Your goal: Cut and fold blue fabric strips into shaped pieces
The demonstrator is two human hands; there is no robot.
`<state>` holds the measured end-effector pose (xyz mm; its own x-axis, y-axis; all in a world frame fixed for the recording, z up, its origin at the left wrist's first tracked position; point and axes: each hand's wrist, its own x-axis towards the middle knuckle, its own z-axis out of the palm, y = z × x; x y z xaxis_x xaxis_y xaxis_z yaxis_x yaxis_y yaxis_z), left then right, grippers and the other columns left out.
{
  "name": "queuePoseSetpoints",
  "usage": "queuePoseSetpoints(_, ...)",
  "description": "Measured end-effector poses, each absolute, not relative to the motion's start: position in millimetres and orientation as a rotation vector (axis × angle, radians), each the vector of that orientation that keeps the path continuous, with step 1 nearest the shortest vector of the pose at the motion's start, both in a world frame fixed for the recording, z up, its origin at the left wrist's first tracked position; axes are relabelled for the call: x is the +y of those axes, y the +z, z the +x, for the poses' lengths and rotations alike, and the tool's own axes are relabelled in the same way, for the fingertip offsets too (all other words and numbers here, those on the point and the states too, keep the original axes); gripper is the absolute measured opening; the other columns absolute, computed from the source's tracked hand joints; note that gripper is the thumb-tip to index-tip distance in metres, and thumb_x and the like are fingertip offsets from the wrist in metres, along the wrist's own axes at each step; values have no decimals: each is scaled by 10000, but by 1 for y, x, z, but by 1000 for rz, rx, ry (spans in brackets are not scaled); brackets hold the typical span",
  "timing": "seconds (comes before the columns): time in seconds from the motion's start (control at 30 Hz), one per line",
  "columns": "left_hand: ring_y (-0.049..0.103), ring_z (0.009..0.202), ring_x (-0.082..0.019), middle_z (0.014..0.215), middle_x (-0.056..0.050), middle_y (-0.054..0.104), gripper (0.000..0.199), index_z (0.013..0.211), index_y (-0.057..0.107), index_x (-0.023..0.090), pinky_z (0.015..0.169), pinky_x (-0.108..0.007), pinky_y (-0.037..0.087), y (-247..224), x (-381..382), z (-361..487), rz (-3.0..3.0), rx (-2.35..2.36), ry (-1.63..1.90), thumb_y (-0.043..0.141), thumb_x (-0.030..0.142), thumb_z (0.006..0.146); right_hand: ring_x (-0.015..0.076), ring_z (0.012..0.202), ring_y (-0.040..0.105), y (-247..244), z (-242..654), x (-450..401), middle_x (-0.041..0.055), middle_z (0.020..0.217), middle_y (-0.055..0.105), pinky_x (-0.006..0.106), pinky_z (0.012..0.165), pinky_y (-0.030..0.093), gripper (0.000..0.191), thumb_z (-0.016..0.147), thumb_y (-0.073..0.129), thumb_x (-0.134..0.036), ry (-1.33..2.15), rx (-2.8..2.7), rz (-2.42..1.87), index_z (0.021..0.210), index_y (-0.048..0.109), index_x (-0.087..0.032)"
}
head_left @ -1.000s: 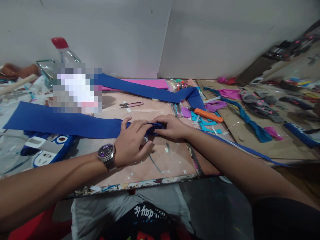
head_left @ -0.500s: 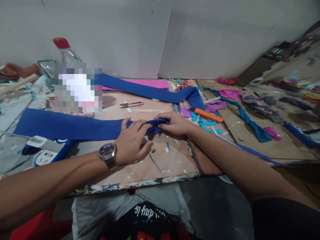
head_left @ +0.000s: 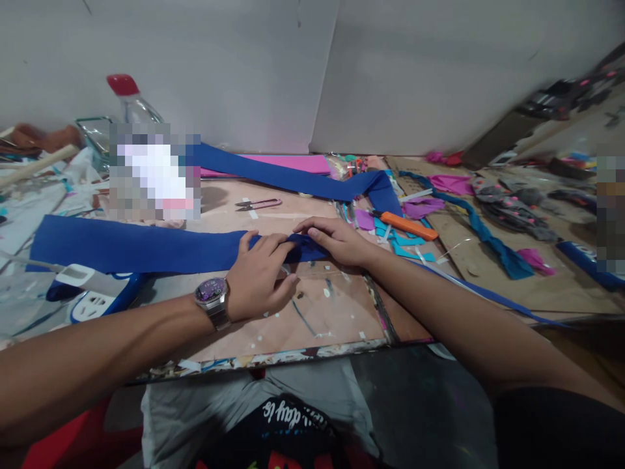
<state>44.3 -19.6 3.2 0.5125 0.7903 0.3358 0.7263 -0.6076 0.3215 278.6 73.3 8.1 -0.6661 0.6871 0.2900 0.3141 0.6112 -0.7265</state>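
A long blue fabric strip (head_left: 137, 245) lies across the worktable, its right end bunched beneath my hands. My left hand (head_left: 261, 273), with a watch at the wrist, rests on the strip with its fingers spread and its thumb apart. On the bunched end lies my right hand (head_left: 342, 242), its fingers bent over the cloth and its thumb along the top; the fingertips reach close to my left fingers. Behind them are small thread snips (head_left: 258, 204). Another length of blue fabric (head_left: 283, 177) runs along the back and folds at its right end.
An orange cutter (head_left: 407, 225) lies right of my right hand among cyan and purple scraps. A white and blue power strip (head_left: 97, 301) is at the left, near a red-capped bottle (head_left: 123, 85). Cardboard (head_left: 469, 260) with fabric pieces covers the right side. Pink fabric (head_left: 293, 163) lies at the back.
My right hand has loosened from its pinch on the folded blue cloth and moved slightly left, its fingers now laid over the strip. My left hand has barely moved.
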Motion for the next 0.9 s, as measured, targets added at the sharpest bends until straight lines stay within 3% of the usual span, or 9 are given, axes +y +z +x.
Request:
queuePoseSetpoints(0.23,583,1300,-335,1426,-152,607,463,1360,547,198,1195,-618,231,4,-20,44,2595,1315,700,575,389,939,221,927,733,6,278,72,86,1061,796,355,868,570,303,943,687,-404,861,-2290,-832,1139,756,-184)
queuePoseSetpoints(0.4,587,1293,-339,1426,-158,606,487,1380,535,188,1192,-616,236,2,-19,44,2593,1310,709,577,393,940,231,942,733,8,278,72,78,1058,799,351,868,567,344,885,762,-443,848,-2316,-781,1118,761,-190)
queuePoseSetpoints(0.67,606,1276,-316,1383,-132,638,440,1346,515,214,1174,-601,244,6,-19,44,2573,1287,730,581,366,938,218,875,736,12,277,70,84,968,808,329,831,547,237,974,639,-364,664,-2316,-793,1001,777,-173)
queuePoseSetpoints(0.9,623,1230,-303,1318,-119,673,416,1305,499,205,1171,-586,252,3,-20,44,2561,1292,763,600,355,931,220,882,748,8,278,71,82,968,812,332,838,546,230,974,642,-356,656,-2331,-790,1015,785,-180)
